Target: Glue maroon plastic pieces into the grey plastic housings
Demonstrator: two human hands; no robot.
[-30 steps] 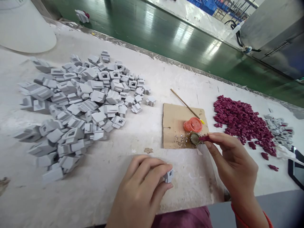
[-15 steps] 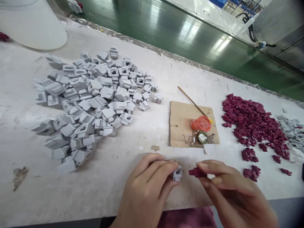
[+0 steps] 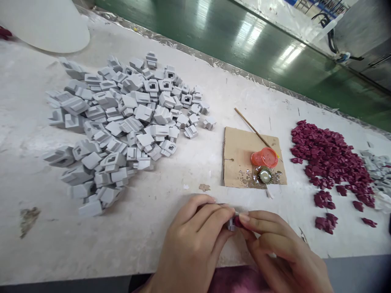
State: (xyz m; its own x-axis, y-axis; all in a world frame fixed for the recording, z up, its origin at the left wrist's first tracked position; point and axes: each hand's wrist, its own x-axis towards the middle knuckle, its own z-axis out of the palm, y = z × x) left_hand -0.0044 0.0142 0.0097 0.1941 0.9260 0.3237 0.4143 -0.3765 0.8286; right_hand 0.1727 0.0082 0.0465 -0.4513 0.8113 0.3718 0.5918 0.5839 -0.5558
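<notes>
My left hand point(image 3: 192, 240) pinches a small grey plastic housing point(image 3: 231, 223) at the table's near edge. My right hand point(image 3: 275, 244) holds a small maroon plastic piece point(image 3: 237, 222) pressed against the housing's open face; both parts are mostly hidden by my fingertips. On the left of the table lies a large heap of grey housings point(image 3: 122, 118). A pile of maroon pieces point(image 3: 326, 156) lies at the right.
A cardboard square point(image 3: 241, 156) carries an orange cap point(image 3: 265, 157), a small metal cap point(image 3: 264, 176) in a wet patch, and a thin stick point(image 3: 252, 127). More grey parts point(image 3: 374, 165) sit far right. A white bag point(image 3: 42, 22) is at the back left, a green floor beyond the table edge.
My right hand has come back from the metal cap on the cardboard with the maroon piece and has brought it against the grey housing in my left hand.
</notes>
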